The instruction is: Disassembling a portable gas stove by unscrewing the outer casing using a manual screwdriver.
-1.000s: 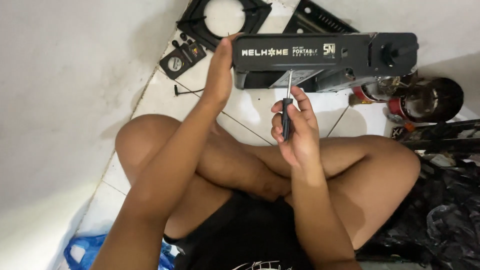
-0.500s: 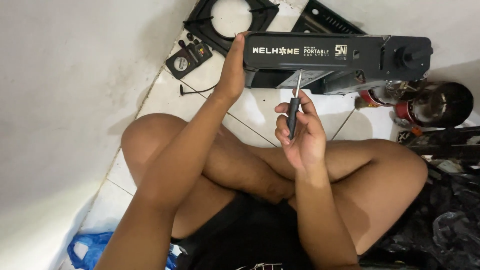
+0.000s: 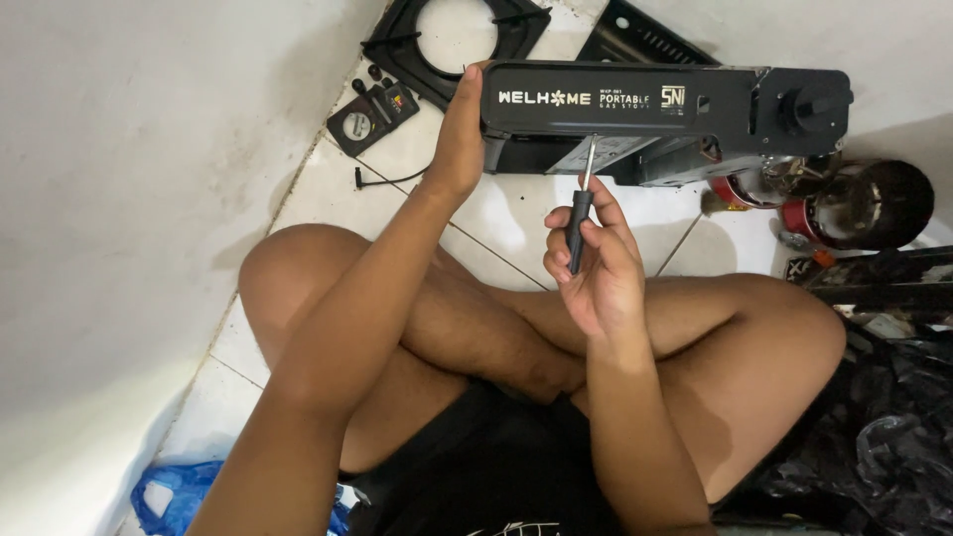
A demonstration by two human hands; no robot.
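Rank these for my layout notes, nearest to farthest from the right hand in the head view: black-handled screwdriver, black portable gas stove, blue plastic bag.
1. Black-handled screwdriver: held in the right hand.
2. Black portable gas stove: just above, at the screwdriver's tip.
3. Blue plastic bag: far lower left, by the wall.

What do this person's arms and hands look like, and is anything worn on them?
Both arms are bare from the upper arm down: no sleeves show. The left hand and right hand wear no gloves, and no rings, watch or bracelet can be seen. Fingernails look short. The only clothing visible is black shorts.
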